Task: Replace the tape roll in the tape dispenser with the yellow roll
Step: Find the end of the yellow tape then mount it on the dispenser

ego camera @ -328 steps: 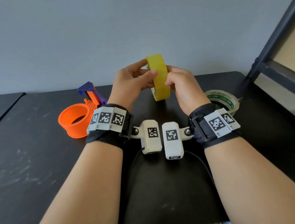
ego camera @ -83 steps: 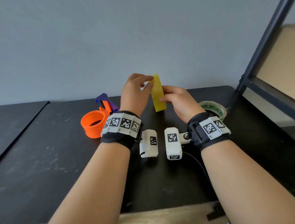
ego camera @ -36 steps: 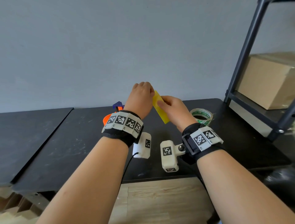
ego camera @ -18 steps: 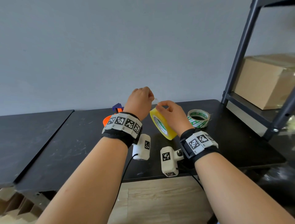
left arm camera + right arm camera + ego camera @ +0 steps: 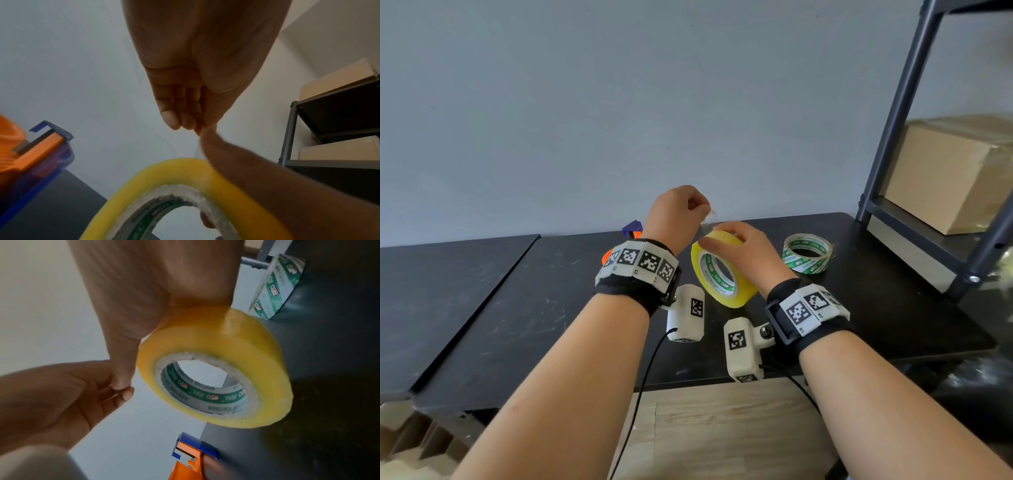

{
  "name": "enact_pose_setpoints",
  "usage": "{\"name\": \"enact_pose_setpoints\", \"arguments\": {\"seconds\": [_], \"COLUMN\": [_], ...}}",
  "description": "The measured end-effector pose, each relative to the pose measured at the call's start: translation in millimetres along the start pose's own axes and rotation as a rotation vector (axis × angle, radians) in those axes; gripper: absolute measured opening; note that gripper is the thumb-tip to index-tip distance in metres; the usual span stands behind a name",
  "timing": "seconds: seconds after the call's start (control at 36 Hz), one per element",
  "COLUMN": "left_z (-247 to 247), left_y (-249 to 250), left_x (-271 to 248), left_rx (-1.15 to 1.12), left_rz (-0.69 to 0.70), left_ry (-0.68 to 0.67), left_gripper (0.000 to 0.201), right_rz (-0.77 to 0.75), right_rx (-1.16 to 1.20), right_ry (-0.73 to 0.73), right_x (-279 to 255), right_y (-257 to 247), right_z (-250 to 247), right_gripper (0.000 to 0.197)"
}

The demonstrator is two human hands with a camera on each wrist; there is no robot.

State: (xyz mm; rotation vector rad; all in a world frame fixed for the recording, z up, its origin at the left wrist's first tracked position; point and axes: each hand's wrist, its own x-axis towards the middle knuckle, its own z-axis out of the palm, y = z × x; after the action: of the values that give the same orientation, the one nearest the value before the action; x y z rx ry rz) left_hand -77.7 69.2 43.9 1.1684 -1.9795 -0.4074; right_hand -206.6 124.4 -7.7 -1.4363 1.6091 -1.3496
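Your yellow roll [image 5: 722, 274] is up off the black table [image 5: 524, 308], tilted on edge near the middle of the scene, with its green-printed core facing you. Your right hand [image 5: 748, 255] holds it from above, fingers curled over the top of the rim; how far the thumb wraps behind it you cannot tell from these views. Your left hand [image 5: 677, 219] sits just left of and above the roll, fingers curled in and the fingertips [image 5: 185, 120] pinched together on what looks like a thin clear strip of tape [image 5: 709, 219] lifted from the roll; the strip is faint, so treat that as likely, not certain. The orange and blue dispenser [image 5: 190, 457] lies on the table to the far left, mostly hidden behind your left wrist, well apart from the roll, and neither hand touches it. In the wrist views no roll shows on the small part of it you can see. The green-printed roll [image 5: 808, 253] lies flat on the table to the right, near the shelf frame [image 5: 893, 120], which suggests the removal is done. What is left, by this reading: carry the yellow roll to the dispenser, seat it, and thread the freed end through to the blade.
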Motion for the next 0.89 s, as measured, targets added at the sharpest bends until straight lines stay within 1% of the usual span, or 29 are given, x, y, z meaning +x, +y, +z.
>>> {"name": "enact_pose_setpoints", "arguments": {"seconds": [0.08, 0.19, 0.28, 0.39, 0.44, 0.53, 0.61, 0.69, 0.78, 0.86, 0.89], "left_z": [-1, -2, -4, -11, -16, -21, -22, -19, -16, -16, -16], "left_y": [0, -3, -6, -22, -36, -61, -82, -94, -101, -101, -101], "left_x": [0, 0, -1, 0, 0, -3, -12, -23, -30, -31, -31], "left_rx": [-0.031, -0.066, -0.1, -0.037, 0.018, 0.137, 0.26, 0.378, 0.44, 0.466, 0.468], "left_rz": [-0.002, -0.007, -0.029, -0.07, -0.122, -0.236, -0.337, -0.402, -0.428, -0.41, -0.404], "left_ry": [0.002, 0.009, 0.036, 0.132, 0.136, 0.078, -0.029, -0.134, -0.195, -0.196, -0.194], "left_gripper": [0.011, 0.019, 0.02, 0.026, 0.03, 0.032, 0.033, 0.037, 0.041, 0.033, 0.034], "right_rz": [-0.018, -0.055, -0.064, -0.046, -0.044, -0.057, -0.077, -0.088, -0.092, -0.095, -0.093], "right_rx": [-0.005, -0.005, 0.001, 0.012, -0.001, -0.016, -0.036, -0.042, -0.05, -0.059, -0.064], "right_ry": [0.011, 0.035, 0.061, 0.099, 0.12, 0.164, 0.2, 0.224, 0.236, 0.238, 0.235], "right_x": [-1, 1, 3, 5, 7, 9, 12, 14, 17, 19, 20], "right_y": [1, -1, -4, -7, -8, -10, -12, -13, -15, -16, -16], "right_z": [2, 4, 7, 10, 11, 14, 20, 27, 34, 39, 39], "right_gripper": [0.04, 0.033, 0.03, 0.028, 0.026, 0.026, 0.027, 0.03, 0.031, 0.031, 0.032]}}
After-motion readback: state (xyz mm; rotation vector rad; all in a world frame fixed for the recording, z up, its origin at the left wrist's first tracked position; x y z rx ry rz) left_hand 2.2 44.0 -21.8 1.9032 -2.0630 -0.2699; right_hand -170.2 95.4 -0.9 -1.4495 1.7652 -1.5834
